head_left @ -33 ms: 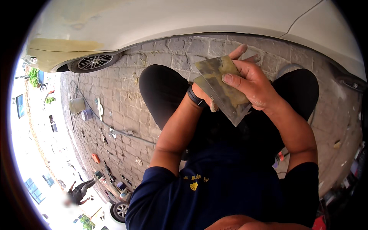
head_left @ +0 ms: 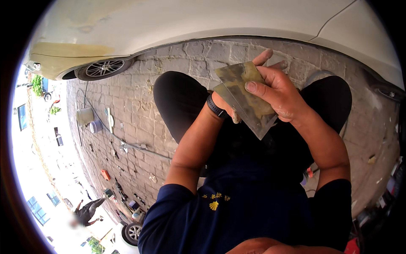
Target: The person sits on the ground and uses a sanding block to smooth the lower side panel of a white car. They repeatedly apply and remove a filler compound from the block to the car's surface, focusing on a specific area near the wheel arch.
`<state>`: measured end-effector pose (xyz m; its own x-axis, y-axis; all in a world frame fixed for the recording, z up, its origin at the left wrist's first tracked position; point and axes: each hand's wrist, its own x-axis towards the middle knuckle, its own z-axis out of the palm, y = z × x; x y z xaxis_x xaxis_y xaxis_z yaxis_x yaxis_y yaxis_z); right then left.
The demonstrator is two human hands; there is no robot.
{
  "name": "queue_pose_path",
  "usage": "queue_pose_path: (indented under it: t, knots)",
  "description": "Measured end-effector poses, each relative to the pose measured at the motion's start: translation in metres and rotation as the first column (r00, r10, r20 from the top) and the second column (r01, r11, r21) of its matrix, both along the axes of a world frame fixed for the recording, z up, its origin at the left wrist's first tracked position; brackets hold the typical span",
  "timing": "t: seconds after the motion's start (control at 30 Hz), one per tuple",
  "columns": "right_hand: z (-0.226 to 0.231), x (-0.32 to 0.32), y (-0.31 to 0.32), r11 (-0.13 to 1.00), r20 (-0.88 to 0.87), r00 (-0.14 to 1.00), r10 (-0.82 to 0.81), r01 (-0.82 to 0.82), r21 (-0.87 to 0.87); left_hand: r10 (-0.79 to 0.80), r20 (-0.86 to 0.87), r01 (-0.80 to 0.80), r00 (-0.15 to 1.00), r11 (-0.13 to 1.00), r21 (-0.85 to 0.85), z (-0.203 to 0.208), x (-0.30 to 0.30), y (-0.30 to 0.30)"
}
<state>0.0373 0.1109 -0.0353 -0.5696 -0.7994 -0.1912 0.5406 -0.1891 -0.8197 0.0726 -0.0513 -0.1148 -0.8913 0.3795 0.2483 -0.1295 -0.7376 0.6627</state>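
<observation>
Between my knees, my right hand [head_left: 279, 93] grips a thin flat putty spreader [head_left: 240, 77], its thumb on top and some fingers reaching out past the far edge. Dark grey and yellowish-green smears cover the blade. A second putty spreader [head_left: 229, 98] lies under the first at an angle, the two overlapping. My left hand [head_left: 221, 101], with a dark band at its wrist, is closed around the lower spreader from beneath. Both blades hide most of its fingers; one smeared fingertip shows beside the lower edge.
Ahead stands a pale car body [head_left: 190, 19] with a yellowish patch [head_left: 72, 49] above its wheel [head_left: 105, 69]. Left on the stone paving are a bucket [head_left: 84, 116], a smaller tub [head_left: 96, 126], a hose [head_left: 146, 150] and scattered tools. A person [head_left: 89, 211] is farther off.
</observation>
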Motion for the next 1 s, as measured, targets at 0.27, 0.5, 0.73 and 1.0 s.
queue_pose_path:
  t: [0.27, 0.5, 0.73, 1.0]
  knots:
    - [0.001, 0.001, 0.000, 1.000, -0.054, 0.999, 0.008, -0.008, 0.003, -0.012, -0.008, 0.011, 1.000, 0.999, -0.045, -0.007, 0.000, -0.002]
    - [-0.001, 0.003, -0.001, 1.000, -0.052, 0.999, -0.006, 0.007, 0.009, -0.013, 0.097, 0.010, 0.995, 1.000, 0.028, 0.005, 0.002, 0.002]
    - [0.002, 0.001, 0.000, 0.999, -0.024, 0.999, -0.048, 0.048, -0.021, 0.050, 0.110, -0.045, 0.993, 0.998, -0.048, 0.022, 0.002, 0.002]
    - [-0.002, -0.003, 0.000, 0.994, -0.080, 0.991, -0.111, 0.109, -0.033, 0.108, -0.183, -0.135, 0.977, 0.980, -0.144, 0.009, 0.000, -0.004]
